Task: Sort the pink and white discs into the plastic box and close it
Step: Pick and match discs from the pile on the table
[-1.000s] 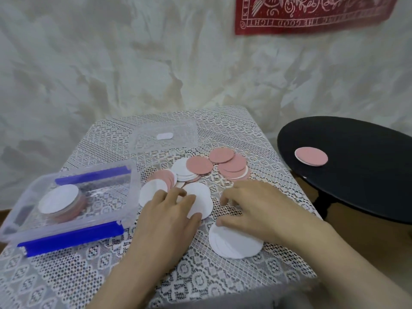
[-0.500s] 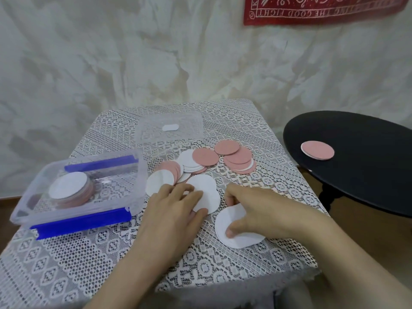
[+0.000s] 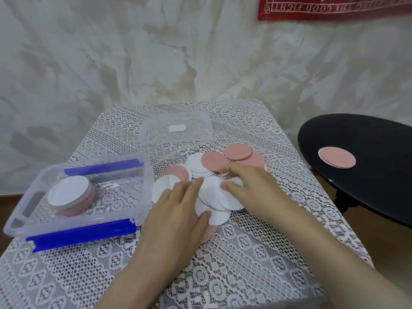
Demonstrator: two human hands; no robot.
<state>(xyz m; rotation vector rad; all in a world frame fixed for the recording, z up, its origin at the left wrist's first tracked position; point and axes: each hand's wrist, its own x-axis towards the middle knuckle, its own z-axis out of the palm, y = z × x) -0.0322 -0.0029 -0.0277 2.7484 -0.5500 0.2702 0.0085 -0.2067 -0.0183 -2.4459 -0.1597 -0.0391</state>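
The left hand [image 3: 178, 210] and right hand [image 3: 252, 188] lie spread flat on fanned white discs [image 3: 219, 197]. The box [image 3: 146, 192] is open.

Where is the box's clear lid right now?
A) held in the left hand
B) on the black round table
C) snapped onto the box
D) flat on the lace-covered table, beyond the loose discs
D: the clear lid lies flat on the lace cloth beyond the loose discs, and the plastic box stands open.
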